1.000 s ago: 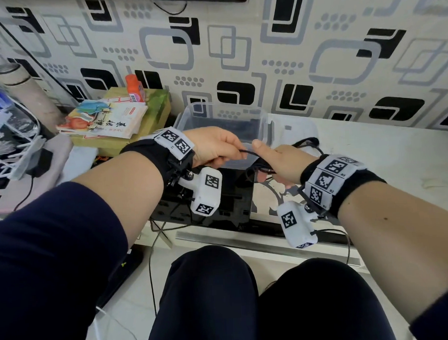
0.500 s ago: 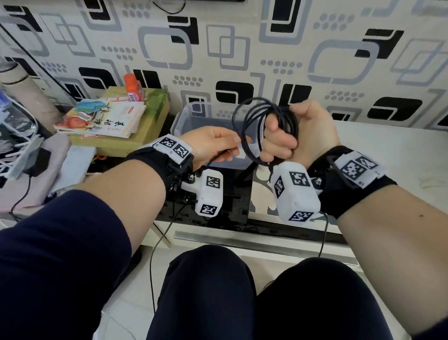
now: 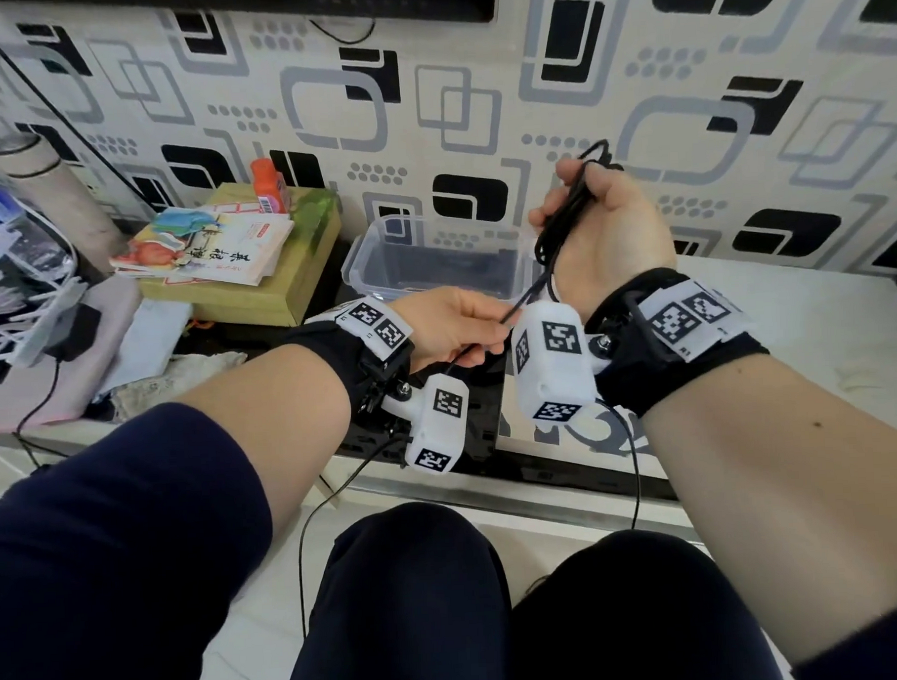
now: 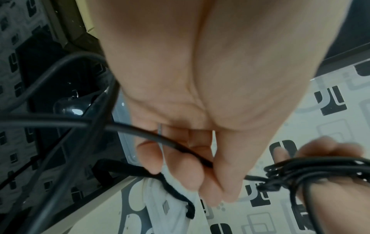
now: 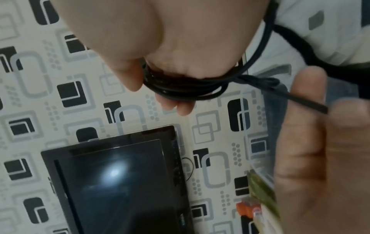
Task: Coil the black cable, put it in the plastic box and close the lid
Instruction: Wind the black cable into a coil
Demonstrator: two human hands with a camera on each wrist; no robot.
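Your right hand (image 3: pixel 606 235) is raised above the tabletop (image 3: pixel 795 324), fingers curled tight around the coiled loops of the black cable (image 3: pixel 567 216). Your left hand (image 3: pixel 451 329) pinches the cable's loose tail between thumb and fingers, just below the coil. The clear plastic box (image 3: pixel 360 256) stands open and lidless behind both hands, nothing of the cable in it.
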